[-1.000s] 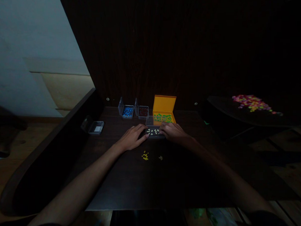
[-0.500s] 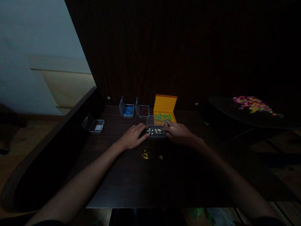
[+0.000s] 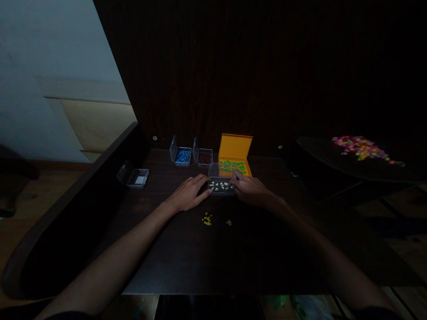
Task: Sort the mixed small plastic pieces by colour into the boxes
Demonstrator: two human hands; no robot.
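A small clear plastic box (image 3: 221, 194) with several pale pieces in it sits on the dark table. My left hand (image 3: 190, 193) holds the box's left end, thumb at the near side and fingers at the far side. Over the right end is my right hand (image 3: 250, 188), its fingers bent and together, their tips inside among the pale pieces. Whatever is between those fingertips is too small and dark to make out. Nearer to me on the table lie a small group of yellow pieces (image 3: 207, 220) and a few dull tan pieces (image 3: 228, 222).
Behind the hands stands an open orange box (image 3: 236, 145) with green pieces. Left of it are open clear boxes of blue pieces (image 3: 183, 156) and dark red pieces (image 3: 205, 157). Another open clear box (image 3: 138, 178) is farther left. Colourful pieces (image 3: 362, 148) are heaped at right.
The right fingertips have shifted slightly left within the clear box. My left hand keeps its hold on the box's left end. The view has moved very slightly.
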